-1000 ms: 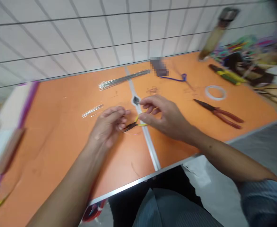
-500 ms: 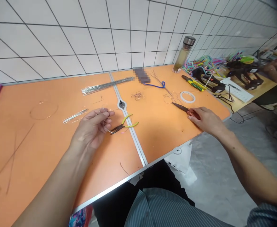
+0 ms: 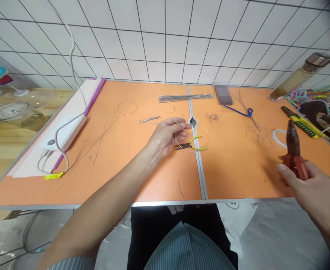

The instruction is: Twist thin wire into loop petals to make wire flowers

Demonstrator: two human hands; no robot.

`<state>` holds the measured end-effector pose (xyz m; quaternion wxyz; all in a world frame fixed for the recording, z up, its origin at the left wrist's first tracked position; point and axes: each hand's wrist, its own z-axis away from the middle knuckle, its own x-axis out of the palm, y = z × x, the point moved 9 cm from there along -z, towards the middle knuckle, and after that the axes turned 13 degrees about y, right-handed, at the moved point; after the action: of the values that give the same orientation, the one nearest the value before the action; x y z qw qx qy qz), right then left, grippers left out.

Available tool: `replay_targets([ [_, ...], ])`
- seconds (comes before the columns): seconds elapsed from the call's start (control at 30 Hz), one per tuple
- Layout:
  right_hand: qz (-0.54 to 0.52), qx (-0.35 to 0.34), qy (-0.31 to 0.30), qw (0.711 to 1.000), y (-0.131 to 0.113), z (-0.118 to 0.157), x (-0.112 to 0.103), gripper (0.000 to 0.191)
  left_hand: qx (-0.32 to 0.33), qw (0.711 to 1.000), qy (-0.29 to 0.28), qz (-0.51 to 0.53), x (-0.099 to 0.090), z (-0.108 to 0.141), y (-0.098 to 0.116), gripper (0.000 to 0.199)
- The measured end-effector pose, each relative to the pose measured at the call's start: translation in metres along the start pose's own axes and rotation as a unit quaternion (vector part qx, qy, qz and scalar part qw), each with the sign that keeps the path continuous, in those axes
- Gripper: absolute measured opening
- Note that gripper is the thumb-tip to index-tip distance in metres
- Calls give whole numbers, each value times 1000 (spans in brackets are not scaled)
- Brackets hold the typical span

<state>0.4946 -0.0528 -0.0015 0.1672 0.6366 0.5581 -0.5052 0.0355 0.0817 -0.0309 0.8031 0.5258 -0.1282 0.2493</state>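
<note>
My left hand (image 3: 169, 135) is closed in a pinch on a thin wire loop (image 3: 207, 139), which curves out past the fingers to the right. Beneath that hand, yellow-handled pliers (image 3: 196, 146) lie across the table's seam. Off to the right, my right hand (image 3: 308, 183) grips red-handled pliers (image 3: 293, 150), raised above the table with the dark jaws pointing up. Near them on the table are a white ring of tape (image 3: 279, 138) and a thin wire circle (image 3: 253, 134). A small tangle of copper wire (image 3: 212, 117) rests between the two hands.
Straight wires (image 3: 184, 98) lie in a bundle at the back, with a shorter bundle (image 3: 149, 119) nearer. A glass bottle (image 3: 300, 77) and a yellow-black cutter (image 3: 302, 122) are at right. On the left stands a white box (image 3: 67, 135) with a cable. A blue wire piece (image 3: 238, 109) lies behind.
The view has swung left. My right hand has lifted the red-handled pliers off the table and turned their jaws upward. My left hand still holds the wire loop above the yellow-handled pliers.
</note>
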Motion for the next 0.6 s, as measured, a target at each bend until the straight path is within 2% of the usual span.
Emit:
replay_targets([
  [0.03, -39, 37, -28, 998, -8, 2, 6, 45, 1, 1000, -11, 2, 2, 1, 1, 11],
  [0.07, -75, 47, -63, 994, -22, 5, 14, 48, 2, 1000, -21, 3, 4, 2, 2, 10],
  [0.17, -173, 23, -138, 975, -75, 13, 35, 58, 1, 999, -46, 6, 9, 6, 4, 9],
  [0.27, -309, 32, -257, 915, -129, 28, 59, 62, -6, 998, -58, 13, 11, 10, 6, 10],
  [0.37, -338, -18, -331, 881, -172, 39, 72, 56, -19, 998, -53, 33, 11, 11, 8, 12],
  [0.47, -298, -89, -335, 889, -195, 38, 79, 49, -45, 996, -37, 65, 8, 10, 8, 16],
  [0.6, -204, -194, -292, 914, -219, 35, 87, 37, -77, 992, -16, 103, 6, 9, 8, 21],
])
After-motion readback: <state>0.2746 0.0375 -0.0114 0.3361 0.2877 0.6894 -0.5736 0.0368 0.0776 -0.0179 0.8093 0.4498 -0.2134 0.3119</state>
